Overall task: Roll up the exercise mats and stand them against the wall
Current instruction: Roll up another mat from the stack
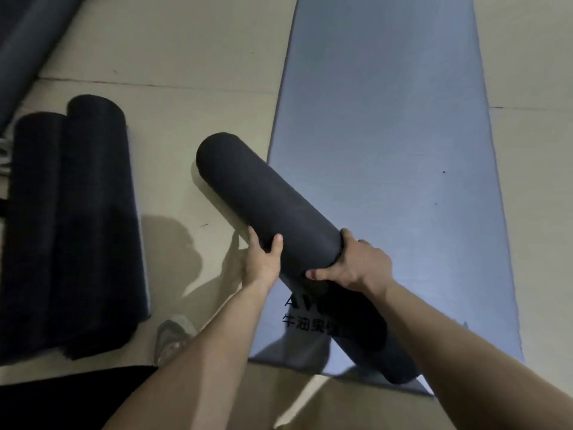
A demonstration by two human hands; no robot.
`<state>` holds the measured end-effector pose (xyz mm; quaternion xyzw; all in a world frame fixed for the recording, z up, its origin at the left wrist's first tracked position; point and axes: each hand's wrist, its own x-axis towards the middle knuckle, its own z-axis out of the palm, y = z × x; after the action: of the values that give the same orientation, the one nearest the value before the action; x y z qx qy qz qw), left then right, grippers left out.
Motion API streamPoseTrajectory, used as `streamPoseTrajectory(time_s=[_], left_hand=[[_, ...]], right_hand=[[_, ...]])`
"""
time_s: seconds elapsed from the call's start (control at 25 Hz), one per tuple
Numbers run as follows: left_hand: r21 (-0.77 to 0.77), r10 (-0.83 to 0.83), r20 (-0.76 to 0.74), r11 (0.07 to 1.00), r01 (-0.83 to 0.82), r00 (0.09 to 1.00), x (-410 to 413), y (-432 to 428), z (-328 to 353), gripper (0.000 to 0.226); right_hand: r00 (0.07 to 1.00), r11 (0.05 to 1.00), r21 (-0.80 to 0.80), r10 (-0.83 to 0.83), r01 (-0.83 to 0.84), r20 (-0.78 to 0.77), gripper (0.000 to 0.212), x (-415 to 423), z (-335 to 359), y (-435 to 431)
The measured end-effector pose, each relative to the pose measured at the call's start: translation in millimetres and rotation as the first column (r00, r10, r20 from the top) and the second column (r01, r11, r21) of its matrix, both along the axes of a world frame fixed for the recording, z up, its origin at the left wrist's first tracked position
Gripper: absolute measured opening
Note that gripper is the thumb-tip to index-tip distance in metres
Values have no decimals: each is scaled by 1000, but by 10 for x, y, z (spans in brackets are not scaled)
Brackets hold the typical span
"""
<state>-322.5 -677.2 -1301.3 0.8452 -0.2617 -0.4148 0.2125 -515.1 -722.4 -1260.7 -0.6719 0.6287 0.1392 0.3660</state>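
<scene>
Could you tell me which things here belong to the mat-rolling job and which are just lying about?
Part of the job:
- rolled dark mat, gripped by the left hand and right hand
- flat blue mat, not yet rolled
- two rolled mats lying on the floor
- another mat at top left

Just lying about:
- a shoe on the floor

floor [192, 51] — beige tiles, thin seams | light — dim, hard shadows
</scene>
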Motion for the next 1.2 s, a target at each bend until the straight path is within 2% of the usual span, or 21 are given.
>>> streamPoseTrajectory(time_s=[0.04, 0.08, 0.24, 0.32, 0.44, 0.52, 0.6, 0.72, 0.8, 0.84, 0.88, 0.92, 1.0, 1.04, 1.12, 1.16, 1.2], left_hand=[[-7, 91, -108, 996, -92, 990, 107, 68, -1, 90], [-36, 145, -152, 988, -152, 978, 279, 131, -32, 90], [-165, 250, -202, 944, -285, 947, 1196, 117, -130, 101], [-181, 282, -161, 934, -309, 946, 1645, 14, -116, 90], [-190, 279, -2, 943, -275, 960, 2173, -187, 106, 55], [-206, 251, 201, 956, -210, 947, 2480, -277, 140, 42], [-219, 261, 321, 956, -197, 910, 2715, -272, 140, 34], [-228, 226, 267, 959, -167, 937, 2936, -262, 166, 36], [-225, 188, 197, 964, -142, 962, 3028, -242, 188, 49], [-205, 158, 215, 972, -113, 964, 3022, -227, 216, 55], [-170, 116, 286, 983, -69, 951, 2968, -200, 255, 58], [-127, 62, 396, 992, -12, 916, 2838, -165, 307, 57], [-67, -74, 589, 988, 140, 805, 2364, -84, 426, 52], [-50, -164, 623, 967, 248, 765, 2036, -51, 472, 49], [0, -417, 558, 864, 503, 717, 1336, -6, 445, 43], [34, -564, 465, 781, 624, 682, 989, 30, 370, 43], [69, -713, 354, 666, 743, 606, 601, 81, 273, 46]], right_hand=[[999, 1000, -3, -25, 26, 44, 98, 364, -32, 55], [995, 999, -2, -38, 39, 88, 94, 711, -57, 100], [959, 993, 64, -114, 100, 258, 87, 1743, -133, 17], [939, 991, 82, -130, 109, 317, 88, 2232, -201, -99], [925, 991, 70, -131, 114, 357, 86, 2943, -304, -226], [942, 992, 19, -122, 123, 311, 86, 3336, -347, -241], [966, 995, -24, -93, 102, 240, 89, 3660, -320, -212], [967, 995, -3, -97, 101, 235, 89, 3864, -281, -198], [932, 999, 38, -39, 27, 360, 86, 3792, -243, -184], [886, 995, 97, -39, -7, 463, 84, 3679, -200, -150], [829, 981, 188, -71, -42, 555, 82, 3524, -153, -89], [808, 967, 242, -83, -75, 583, 80, 3305, -130, -28], [881, 972, 194, 24, -130, 473, 75, 2701, -143, 83], [923, 982, 116, 98, -151, 372, 73, 2304, -219, 140], [976, 995, 26, 86, -93, 199, 65, 1384, -361, 234], [989, 998, -3, 60, -60, 132, 62, 926, -410, 301], [997, 999, -19, 49, -48, 54, 61, 437, -429, 402]])
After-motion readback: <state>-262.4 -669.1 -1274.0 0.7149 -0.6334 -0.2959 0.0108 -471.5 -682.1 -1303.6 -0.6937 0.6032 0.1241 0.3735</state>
